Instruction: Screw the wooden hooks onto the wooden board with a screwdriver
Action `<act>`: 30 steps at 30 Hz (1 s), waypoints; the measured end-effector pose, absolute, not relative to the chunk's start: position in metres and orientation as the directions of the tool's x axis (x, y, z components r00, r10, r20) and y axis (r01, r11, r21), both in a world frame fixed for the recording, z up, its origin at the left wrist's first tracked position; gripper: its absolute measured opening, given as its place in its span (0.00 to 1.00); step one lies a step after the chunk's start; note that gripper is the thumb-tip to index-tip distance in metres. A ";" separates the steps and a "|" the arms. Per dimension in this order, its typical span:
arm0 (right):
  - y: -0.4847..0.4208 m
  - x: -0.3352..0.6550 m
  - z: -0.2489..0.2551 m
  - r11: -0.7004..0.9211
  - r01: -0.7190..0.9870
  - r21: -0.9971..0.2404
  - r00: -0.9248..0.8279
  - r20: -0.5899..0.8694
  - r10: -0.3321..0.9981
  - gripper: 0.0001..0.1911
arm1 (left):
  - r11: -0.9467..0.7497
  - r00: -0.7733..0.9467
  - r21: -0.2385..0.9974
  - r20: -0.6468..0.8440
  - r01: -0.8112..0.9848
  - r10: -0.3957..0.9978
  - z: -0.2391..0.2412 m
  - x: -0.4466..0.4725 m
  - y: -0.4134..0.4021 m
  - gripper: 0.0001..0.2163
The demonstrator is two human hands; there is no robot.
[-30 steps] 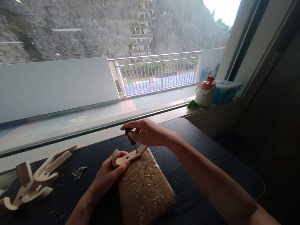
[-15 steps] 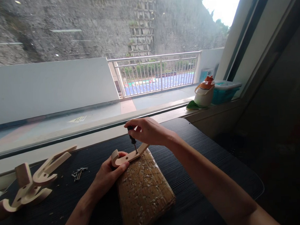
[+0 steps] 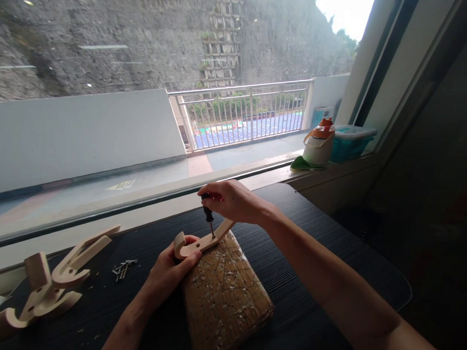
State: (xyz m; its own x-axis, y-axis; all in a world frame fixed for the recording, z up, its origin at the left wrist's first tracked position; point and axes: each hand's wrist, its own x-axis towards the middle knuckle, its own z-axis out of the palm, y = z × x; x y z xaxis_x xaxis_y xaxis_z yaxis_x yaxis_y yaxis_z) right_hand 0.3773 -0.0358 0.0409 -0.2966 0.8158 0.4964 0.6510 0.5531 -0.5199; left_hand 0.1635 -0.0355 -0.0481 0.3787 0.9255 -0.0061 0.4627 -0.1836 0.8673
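Observation:
My right hand grips the black handle of a screwdriver from above. Its metal shaft stands nearly upright, the tip down at one hole of a curved wooden hook. A second dark hole shows in the wood to the left of the tip. My left hand is closed around the hook's left end, thumb in front and fingers behind. Under the hook lies a taped cardboard slab, its top pitted with small holes and torn spots. Whether a screw sits under the tip is too small to make out.
Several more wooden hooks are piled at the left of the black table. A small heap of screws lies between them and my left hand. On the windowsill stand a bottle and a teal box.
My right hand has shifted slightly up and right, and the screwdriver stands more upright. The left hand and hook look the same.

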 end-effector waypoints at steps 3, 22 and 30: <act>-0.037 0.376 0.041 0.556 0.661 -0.504 -0.303 0.498 0.812 0.14 | -0.183 0.368 0.868 0.000 0.462 0.930 -0.049 0.163 -0.035 0.21; -0.044 0.371 0.045 0.532 0.685 -0.499 -0.292 0.480 0.827 0.08 | -0.184 0.382 0.866 -0.008 0.464 0.924 -0.048 0.164 -0.036 0.21; -0.041 0.372 0.043 0.576 0.690 -0.438 -0.350 0.495 0.795 0.11 | -0.174 0.379 0.883 -0.005 0.435 0.926 -0.048 0.164 -0.036 0.20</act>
